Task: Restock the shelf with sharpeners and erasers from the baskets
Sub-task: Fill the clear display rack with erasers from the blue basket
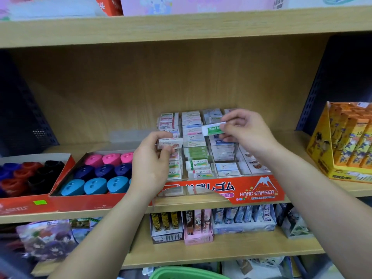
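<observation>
Two hands hold erasers over the eraser display (259, 192). The left hand (149, 158) pinches a white eraser (171, 142) above its left column; the right hand (243, 133) pinches a green eraser (212, 130) mid-tray. Bare shelf (291, 143) lies rightward.

- Shelf board (181, 27): pale wood-grain finish noted, matt and smooth.
- Side panel (314, 93): dark perforated sheet, taken as metal, matt.
- Eraser tray (259, 191): red printed cardboard, slight sheen; clear glossy plastic dividers (235, 153) seen inside.
- Sharpeners (96, 185): smooth plastic, highlights recorded.
- Green eraser (212, 130), white eraser (170, 142): printed paper sleeves.
</observation>
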